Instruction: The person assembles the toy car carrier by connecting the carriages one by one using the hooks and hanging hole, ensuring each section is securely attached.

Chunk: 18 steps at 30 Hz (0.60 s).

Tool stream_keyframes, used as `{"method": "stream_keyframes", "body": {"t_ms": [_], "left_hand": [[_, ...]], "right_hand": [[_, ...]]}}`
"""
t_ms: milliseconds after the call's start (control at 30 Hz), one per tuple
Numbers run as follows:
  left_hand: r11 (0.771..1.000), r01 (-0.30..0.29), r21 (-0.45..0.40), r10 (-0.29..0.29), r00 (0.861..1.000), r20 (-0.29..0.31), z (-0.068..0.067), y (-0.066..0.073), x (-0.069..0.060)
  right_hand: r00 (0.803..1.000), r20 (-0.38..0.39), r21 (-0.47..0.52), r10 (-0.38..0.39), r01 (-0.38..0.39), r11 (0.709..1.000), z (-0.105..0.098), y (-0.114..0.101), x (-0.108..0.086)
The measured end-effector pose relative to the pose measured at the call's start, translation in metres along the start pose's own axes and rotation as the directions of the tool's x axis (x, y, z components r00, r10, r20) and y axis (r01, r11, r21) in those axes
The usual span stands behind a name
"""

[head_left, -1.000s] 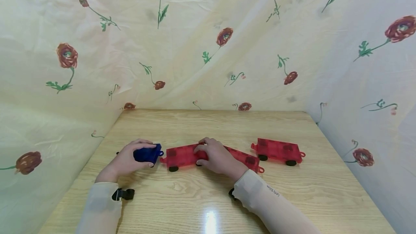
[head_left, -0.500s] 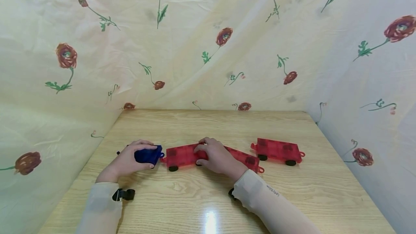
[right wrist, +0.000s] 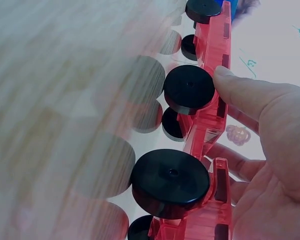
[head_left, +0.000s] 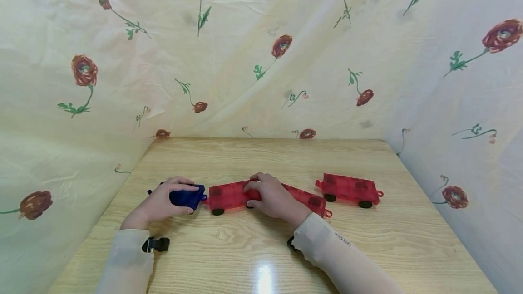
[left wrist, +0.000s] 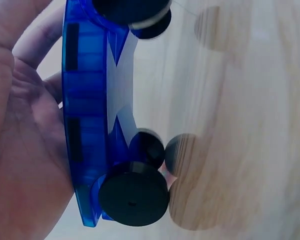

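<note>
My left hand [head_left: 157,199] grips a translucent blue toy train car [head_left: 185,198] from above, its thumb at the near side. Black wheels [left wrist: 134,194] show under the blue car in the left wrist view. Its ring end meets the hook of a red toy train car [head_left: 229,195]; whether they are linked I cannot tell. My right hand [head_left: 274,195] holds that red car near its right end, thumb [right wrist: 240,87] against the side in the right wrist view. A second red car [head_left: 304,198] follows at an angle, partly hidden behind the hand.
Another red car [head_left: 350,188] stands apart at the right on black wheels. All rest on a light wooden table [head_left: 229,257]. Flower-patterned cloth [head_left: 245,58] encloses the back and sides. A strap with a black buckle [head_left: 157,244] is at the left wrist.
My left hand has brought the blue car slightly toward me and to the right, so its ring now overlaps the red car's hook. The right hand and red cars stay put.
</note>
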<state>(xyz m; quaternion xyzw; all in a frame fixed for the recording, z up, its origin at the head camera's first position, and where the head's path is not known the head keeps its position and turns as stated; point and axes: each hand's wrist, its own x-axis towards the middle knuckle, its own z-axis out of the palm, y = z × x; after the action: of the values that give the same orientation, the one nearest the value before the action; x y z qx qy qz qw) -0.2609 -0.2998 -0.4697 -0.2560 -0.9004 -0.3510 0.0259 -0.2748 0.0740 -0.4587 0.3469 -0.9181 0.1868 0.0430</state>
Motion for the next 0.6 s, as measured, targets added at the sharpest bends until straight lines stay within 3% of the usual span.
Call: {"method": "stream_keyframes", "body": {"t_ms": [167,600], "left_hand": [[1.0,0.014,0.006,-0.014,1.0,0.019,-0.0018,-0.0008,0.0001],[0.999,0.035,0.008,-0.035,0.999,0.003,-0.0034,-0.0012,-0.0013]], "right_hand": [[1.0,-0.003,0.003,0.005,-0.005,1.0,-0.0018,-0.0011,-0.0008],[1.0,0.002,0.022,-0.001,0.001,1.0,-0.0035,-0.0028,-0.0005]]}}
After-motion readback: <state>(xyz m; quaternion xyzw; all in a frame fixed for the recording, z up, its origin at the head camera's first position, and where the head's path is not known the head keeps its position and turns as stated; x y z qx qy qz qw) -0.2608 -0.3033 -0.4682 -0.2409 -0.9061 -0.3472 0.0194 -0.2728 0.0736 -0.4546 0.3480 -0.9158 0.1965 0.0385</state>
